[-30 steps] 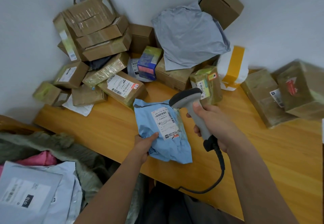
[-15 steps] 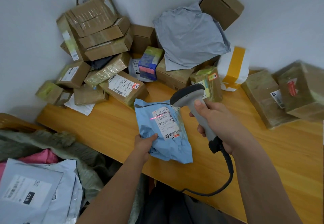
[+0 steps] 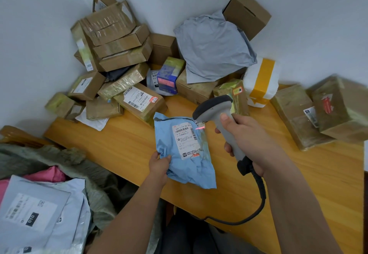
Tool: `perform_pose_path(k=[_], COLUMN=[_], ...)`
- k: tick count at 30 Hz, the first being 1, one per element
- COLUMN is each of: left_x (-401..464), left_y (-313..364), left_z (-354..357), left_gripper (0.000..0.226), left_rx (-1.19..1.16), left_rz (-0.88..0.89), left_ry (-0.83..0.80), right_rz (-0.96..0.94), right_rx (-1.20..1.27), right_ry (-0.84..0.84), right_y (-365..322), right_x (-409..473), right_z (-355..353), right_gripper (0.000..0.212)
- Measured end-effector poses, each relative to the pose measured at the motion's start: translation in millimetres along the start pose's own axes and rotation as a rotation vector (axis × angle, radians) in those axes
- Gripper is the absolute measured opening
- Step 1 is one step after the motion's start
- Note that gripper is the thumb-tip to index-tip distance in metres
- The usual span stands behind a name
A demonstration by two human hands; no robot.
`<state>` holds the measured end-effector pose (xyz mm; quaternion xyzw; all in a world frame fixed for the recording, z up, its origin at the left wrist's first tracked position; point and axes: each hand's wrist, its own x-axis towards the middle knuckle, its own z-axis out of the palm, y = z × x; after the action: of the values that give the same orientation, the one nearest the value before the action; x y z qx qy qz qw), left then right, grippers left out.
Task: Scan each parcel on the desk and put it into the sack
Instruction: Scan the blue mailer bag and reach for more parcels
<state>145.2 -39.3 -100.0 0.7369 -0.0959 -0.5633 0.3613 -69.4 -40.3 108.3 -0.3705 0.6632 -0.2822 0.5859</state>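
Nearest you, left of the blue parcel, the sack (image 3: 59, 184) gapes open with a grey mailer (image 3: 37, 214) and something pink already inside. Your left hand (image 3: 159, 166) pinches the blue parcel (image 3: 185, 152) by its lower left edge, thumb on top and fingers curled beneath, holding it tipped up over the near edge of the counter (image 3: 298, 184). Its long axis runs away from you, leaning slightly left at the far end, with the white label (image 3: 186, 141) facing up.

Your right hand (image 3: 251, 140) is wrapped round the grip of the scanner (image 3: 221, 118), thumb up the back of the handle, its head just right of the label's top. The red scan line (image 3: 199, 128) falls at the label's upper right edge, partly off the paper.

Half a second ago that line crossed the parcel's left side onto the barcode; now it sits right of it, so judge the read unconfirmed. The parcel and your left hand have hardly shifted.

Your left hand is the nearer one to the sack, so the drop should be a short swing down and left from the parcel.

Beyond the parcel, the heap of boxes (image 3: 119, 60) and a large grey bag (image 3: 213, 48) wait against the wall.
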Motion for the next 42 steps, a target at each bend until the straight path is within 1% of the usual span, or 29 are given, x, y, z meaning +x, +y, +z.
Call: perform_pose_path(k=[5,8,12,17,24,31,37,42], left_x=[-8.9,-15.0,-26.2,-33.0,-51.1,-65.1,-67.1,-66.1], left_y=[-2.0,-1.9,1.2,4.5,11.2,31.5,60.6,76.4], left_z=[3.5,5.8,7.0,3.0,-22.0,-50.0,-66.8,-75.7], left_gripper=[0.041,0.042,0.036,0.036,0.038,0.042,0.039,0.038], left_rx=[-0.032,-0.040,-0.019,-0.012,-0.062,-0.146,-0.211,-0.250], left_rz=[0.034,0.076,0.122,0.119,0.123,0.141,0.218,0.246], left_ry=[0.003,-0.010,-0.035,-0.052,-0.087,-0.097,-0.082,-0.087], right_rz=[-0.021,-0.051,-0.074,-0.109,-0.159,-0.229,-0.360,-0.420], right_rx=[-0.012,-0.012,-0.005,-0.004,0.045,-0.007,-0.024,-0.016], right_ry=[0.000,0.006,0.022,0.064,0.105,0.070,0.085,0.107], right_y=[-0.3,-1.2,-1.5,-0.3,-5.1,-13.3,-28.5,-41.8], right_x=[-8.5,-14.9,-30.0,-53.6,-91.2,-123.3,-137.8,-148.6], right_z=[-10.3,-14.3,-16.6,-16.0,9.8,27.6,44.5,48.3], right_gripper=[0.036,0.034,0.034,0.037,0.032,0.029,0.037,0.038])
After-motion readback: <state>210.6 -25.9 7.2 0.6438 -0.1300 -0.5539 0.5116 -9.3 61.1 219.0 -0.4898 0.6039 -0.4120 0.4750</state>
